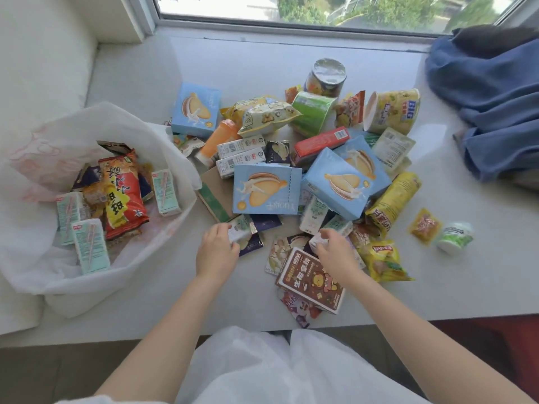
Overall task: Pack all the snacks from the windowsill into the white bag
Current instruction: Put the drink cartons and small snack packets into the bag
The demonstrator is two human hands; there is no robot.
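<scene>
Snack pile [306, 170] heaped mid-windowsill [455, 287], below the window [291, 10]. Light blue biscuit boxes [267, 189] at the centre, milk cartons [242, 154] just beyond, a green tub [313, 112] and a yellow cup [393, 110] toward the glass. Near edge: a brown box [312, 279], a yellow chip bag [382, 260], and, set apart to the right, a small white pot [455, 237].

Left hand [217, 252] curled round a small pale carton [240, 230] at the pile's near edge, fingers gripping it. Right hand [335, 255] bent over a small white pack [318, 239] just above the brown box, fingertips pinching it.

White bag [96, 126] wide open at the left, beside the pile, already holding a red-orange chip bag [122, 193] and several pale green drink cartons [90, 246]. Blue cloth [490, 97] bunched at far right.
</scene>
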